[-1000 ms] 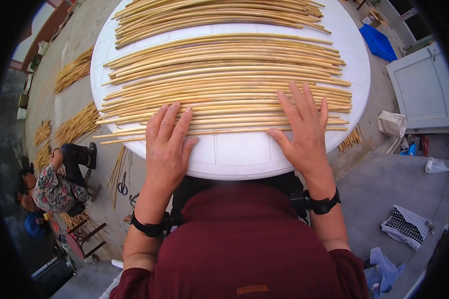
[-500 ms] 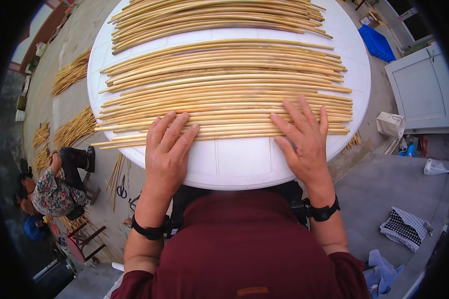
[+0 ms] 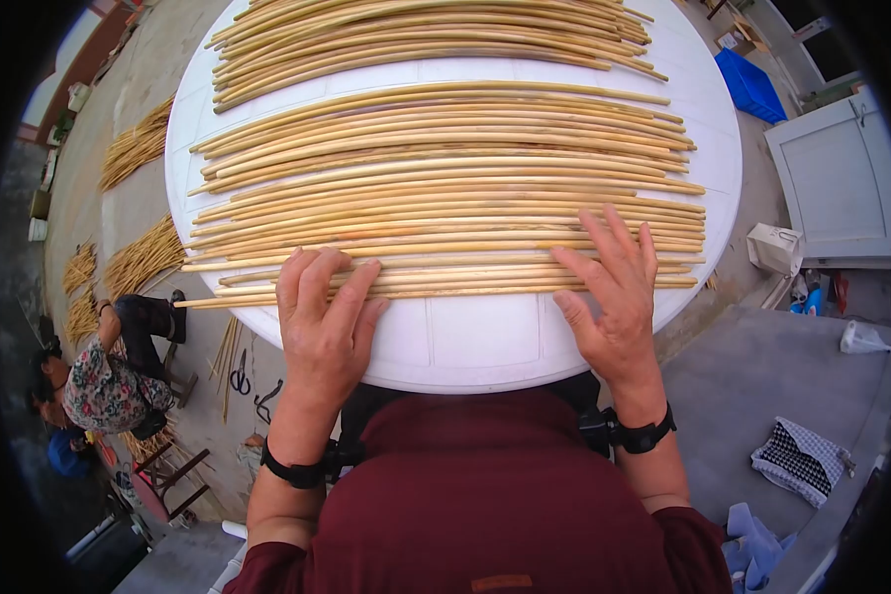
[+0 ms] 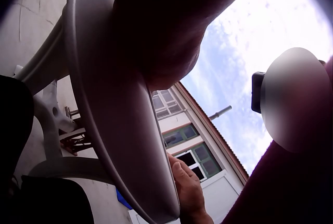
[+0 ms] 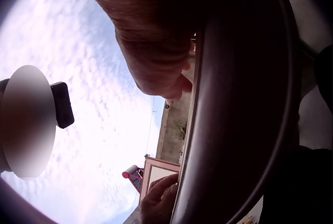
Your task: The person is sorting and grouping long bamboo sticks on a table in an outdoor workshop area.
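Long, thin tan sticks (image 3: 445,223) lie side by side across a round white table (image 3: 465,342) in the head view. My left hand (image 3: 322,322) rests over the left part of the front sticks (image 3: 465,288), its fingers bent. Farther right, my right hand (image 3: 614,312) has its fingers spread over the same rows, with the thumb near the frontmost stick. In the left wrist view the underside of the left hand (image 4: 166,52) shows dark at the table edge. Right wrist view: the right hand (image 5: 151,52) lies over the rim, the sticks hidden.
Another batch of sticks (image 3: 426,45) lies at the table's far side. On the floor at left are bundles of sticks (image 3: 147,252), scissors (image 3: 240,376) and a seated person (image 3: 114,381). A blue crate (image 3: 750,87) and a white cabinet (image 3: 841,178) stand at right.
Both hands have drawn back toward the table's near edge, their fingertips now over the front rows of sticks. The left fingers are more bent. The head view has shifted, showing the table lower.
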Demonstrator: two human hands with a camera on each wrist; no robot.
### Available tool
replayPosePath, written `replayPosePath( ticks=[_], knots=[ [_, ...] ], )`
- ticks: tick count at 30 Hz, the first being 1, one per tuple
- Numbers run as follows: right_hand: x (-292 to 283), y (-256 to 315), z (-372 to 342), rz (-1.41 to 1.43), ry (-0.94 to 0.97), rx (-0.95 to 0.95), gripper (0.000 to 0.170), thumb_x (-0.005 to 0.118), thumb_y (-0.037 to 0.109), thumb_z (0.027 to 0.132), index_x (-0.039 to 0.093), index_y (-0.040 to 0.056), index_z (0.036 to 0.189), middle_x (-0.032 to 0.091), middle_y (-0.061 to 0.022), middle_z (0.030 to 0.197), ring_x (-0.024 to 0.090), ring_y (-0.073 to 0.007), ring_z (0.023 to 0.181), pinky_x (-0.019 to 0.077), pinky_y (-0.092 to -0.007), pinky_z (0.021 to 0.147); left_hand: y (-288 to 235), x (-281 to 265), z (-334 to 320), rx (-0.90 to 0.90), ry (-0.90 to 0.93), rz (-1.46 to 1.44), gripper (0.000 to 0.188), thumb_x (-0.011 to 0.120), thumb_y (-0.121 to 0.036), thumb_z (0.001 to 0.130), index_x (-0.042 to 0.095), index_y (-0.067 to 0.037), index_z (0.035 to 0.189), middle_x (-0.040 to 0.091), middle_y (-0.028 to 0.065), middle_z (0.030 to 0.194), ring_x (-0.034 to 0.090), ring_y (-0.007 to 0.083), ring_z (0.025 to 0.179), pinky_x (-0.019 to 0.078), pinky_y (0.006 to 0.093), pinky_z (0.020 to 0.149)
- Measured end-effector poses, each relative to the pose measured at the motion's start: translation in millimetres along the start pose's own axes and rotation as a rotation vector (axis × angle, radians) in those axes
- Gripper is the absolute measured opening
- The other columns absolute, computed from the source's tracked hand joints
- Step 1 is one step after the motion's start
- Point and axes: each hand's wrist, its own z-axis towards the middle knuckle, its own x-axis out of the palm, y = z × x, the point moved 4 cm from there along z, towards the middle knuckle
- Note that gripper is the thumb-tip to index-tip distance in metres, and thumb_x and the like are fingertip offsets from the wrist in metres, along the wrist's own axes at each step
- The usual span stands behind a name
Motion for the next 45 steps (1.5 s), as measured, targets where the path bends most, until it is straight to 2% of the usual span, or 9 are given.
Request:
replayPosePath(
  ticks=[7, 10, 19, 28, 31, 34, 37, 40, 45],
  knots=[
    [1.5, -2.1, -0.4, -0.044, 0.033, -0.011, 0.041, 0.070, 0.036, 0.089, 0.068, 0.0149, 0.124, 0.051, -0.0128, 0.147, 0.038, -0.0360, 0.143, 0.0150, -0.0595, 0.118, -1.0, -0.3, 4.0, -0.016, 0.046, 0.074, 0.036, 0.068, -0.021, 0.089, 0.067, -0.004, 0.120, 0.052, 0.0178, 0.140, 0.042, 0.0396, 0.134, 0.0335, 0.0504, 0.112],
    [1.4, -2.3, 1.1, -0.021, 0.025, 0.016, 0.049, 0.068, 0.041, 0.089, 0.065, 0.0135, 0.130, 0.048, -0.0143, 0.149, 0.036, -0.0368, 0.143, 0.0153, -0.0594, 0.118, 0.7, 0.2, 3.2, -0.024, 0.059, 0.031, 0.034, 0.066, -0.019, 0.090, 0.066, -0.005, 0.121, 0.052, 0.0180, 0.139, 0.043, 0.0400, 0.133, 0.0332, 0.0509, 0.112],
    [3.7, -1.9, 2.6, -0.078, 0.063, 0.035, 0.055, 0.067, 0.047, 0.089, 0.063, 0.0121, 0.131, 0.045, -0.0162, 0.150, 0.034, -0.0371, 0.144, 0.0167, -0.0585, 0.118, 0.1, 0.6, 4.4, -0.027, 0.075, 0.024, 0.036, 0.067, -0.015, 0.088, 0.064, -0.004, 0.122, 0.057, 0.0155, 0.133, 0.049, 0.0366, 0.128, 0.0318, 0.0530, 0.113],
    [5.5, 0.5, 5.5, -0.140, 0.097, 0.079, 0.063, 0.067, 0.047, 0.089, 0.056, 0.0091, 0.138, 0.043, -0.0160, 0.152, 0.032, -0.0371, 0.144, 0.0171, -0.0570, 0.118, -0.9, 0.4, 7.2, -0.068, 0.003, 0.000, 0.048, 0.065, -0.020, 0.090, 0.057, -0.002, 0.135, 0.053, 0.0180, 0.136, 0.048, 0.0369, 0.130, 0.0306, 0.0530, 0.114],
    [5.7, -2.3, 4.2, -0.124, 0.083, 0.069, 0.064, 0.067, 0.046, 0.089, 0.056, 0.0079, 0.139, 0.043, -0.0165, 0.152, 0.032, -0.0369, 0.145, 0.0170, -0.0567, 0.118, 0.4, 3.2, 7.4, -0.027, 0.122, 0.098, 0.049, 0.063, -0.025, 0.093, 0.056, -0.002, 0.136, 0.051, 0.0185, 0.139, 0.046, 0.0375, 0.132, 0.0303, 0.0525, 0.115],
    [4.8, -2.4, 4.0, -0.086, 0.086, 0.084, 0.064, 0.066, 0.049, 0.089, 0.056, 0.0077, 0.138, 0.043, -0.0170, 0.152, 0.032, -0.0369, 0.145, 0.0166, -0.0564, 0.118, 1.8, 3.6, 5.5, -0.040, 0.134, 0.083, 0.049, 0.062, -0.027, 0.093, 0.057, -0.003, 0.135, 0.051, 0.0183, 0.140, 0.045, 0.0377, 0.133, 0.0293, 0.0524, 0.115],
    [4.4, -3.8, 3.2, -0.073, 0.089, 0.097, 0.069, 0.065, 0.051, 0.090, 0.052, 0.0069, 0.141, 0.041, -0.0173, 0.154, 0.031, -0.0369, 0.146, 0.0151, -0.0563, 0.119, 2.6, 3.7, 4.6, -0.054, 0.154, 0.064, 0.051, 0.059, -0.032, 0.096, 0.055, -0.003, 0.138, 0.048, 0.0184, 0.145, 0.042, 0.0385, 0.136, 0.0286, 0.0527, 0.115],
    [6.7, -0.6, 5.2, -0.127, 0.026, 0.131, 0.074, 0.063, 0.052, 0.090, 0.048, 0.0061, 0.145, 0.037, -0.0168, 0.156, 0.028, -0.0360, 0.147, 0.0132, -0.0559, 0.119, 2.3, 6.2, 6.0, -0.065, 0.147, 0.124, 0.060, 0.049, -0.046, 0.101, 0.049, -0.005, 0.145, 0.042, 0.0179, 0.152, 0.036, 0.0382, 0.142, 0.0227, 0.0533, 0.118],
    [11.1, -0.6, 7.3, -0.245, 0.128, 0.136, 0.073, 0.061, 0.052, 0.091, 0.045, 0.0064, 0.147, 0.036, -0.0153, 0.157, 0.027, -0.0337, 0.147, 0.0124, -0.0546, 0.120, 2.4, 13.0, 9.7, -0.075, 0.271, 0.262, 0.075, 0.036, -0.062, 0.100, 0.041, -0.008, 0.151, 0.036, 0.0164, 0.158, 0.027, 0.0349, 0.149, 0.0122, 0.0524, 0.121]
  ],
)
